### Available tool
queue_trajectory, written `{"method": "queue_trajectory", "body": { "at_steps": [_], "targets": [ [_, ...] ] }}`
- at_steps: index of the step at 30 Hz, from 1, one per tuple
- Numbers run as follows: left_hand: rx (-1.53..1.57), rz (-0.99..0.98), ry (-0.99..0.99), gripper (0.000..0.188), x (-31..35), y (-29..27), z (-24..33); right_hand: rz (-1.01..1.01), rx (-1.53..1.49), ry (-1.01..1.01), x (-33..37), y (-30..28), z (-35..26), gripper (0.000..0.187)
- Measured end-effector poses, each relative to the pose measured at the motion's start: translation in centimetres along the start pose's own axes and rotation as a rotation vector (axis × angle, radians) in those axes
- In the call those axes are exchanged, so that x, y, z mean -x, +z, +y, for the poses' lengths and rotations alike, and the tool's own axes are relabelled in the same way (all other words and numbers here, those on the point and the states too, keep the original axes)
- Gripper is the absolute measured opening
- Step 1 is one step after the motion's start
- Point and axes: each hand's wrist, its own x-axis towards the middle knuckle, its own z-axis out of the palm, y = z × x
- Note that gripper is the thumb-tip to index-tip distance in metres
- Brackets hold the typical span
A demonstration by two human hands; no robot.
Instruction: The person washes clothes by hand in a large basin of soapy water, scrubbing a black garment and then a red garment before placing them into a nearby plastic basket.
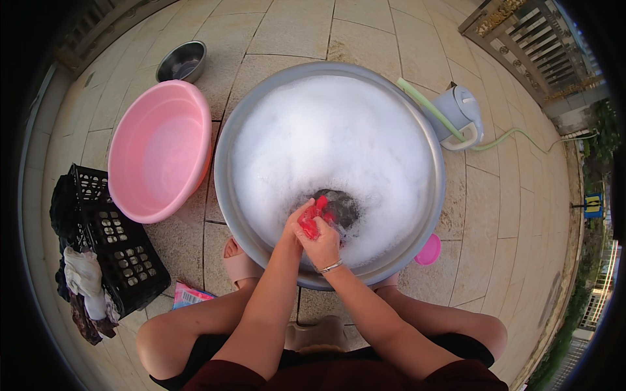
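I am gripping a red cloth (312, 220) with both hands over the near part of the big metal basin (225, 195), at about six o'clock of its foam (332, 140). My right hand (322, 246) is closed around the lower end of the cloth, knuckles up, a thin bracelet (331, 266) on the wrist; my left hand (295, 221) is pressing in from the nine o'clock side, fingers curled onto the same bunch. Neither hand is spread — both are clamped on fabric, touching each other. The cloth is running from my fists toward twelve o'clock, its long axis pointing away from me, with a free red tip poking out just beyond my left fingers. That tip is hanging over a dark gap in the suds, where the water is showing at about one o'clock from my knuckles. How much cloth lies under the foam I cannot tell. Both hands are equally near it, as both are holding it; the left is sitting slightly farther up its length. A pink basin (160, 150) is standing at ten o'clock, just beside the metal one, a black crate (114, 238) with laundry at eight o'clock — well apart from my hands.
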Motion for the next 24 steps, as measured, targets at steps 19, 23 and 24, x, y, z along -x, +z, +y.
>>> {"method": "queue_trajectory", "body": {
  "at_steps": [19,23,24],
  "targets": [
    [-1.055,0.539,-0.133,0.063,1.6,5.4,0.4,-0.043,0.472,-0.09,-5.3,-2.6,14.6,0.031],
    [-0.484,0.391,-0.34,0.071,1.0,3.6,-0.2,-0.051,0.255,0.351,-7.1,-3.5,13.5,0.028],
    [-0.408,0.37,-0.322,0.07,0.9,4.3,-0.4,-0.024,0.181,0.276,-6.9,-3.3,13.0,0.027]
  ]
}}
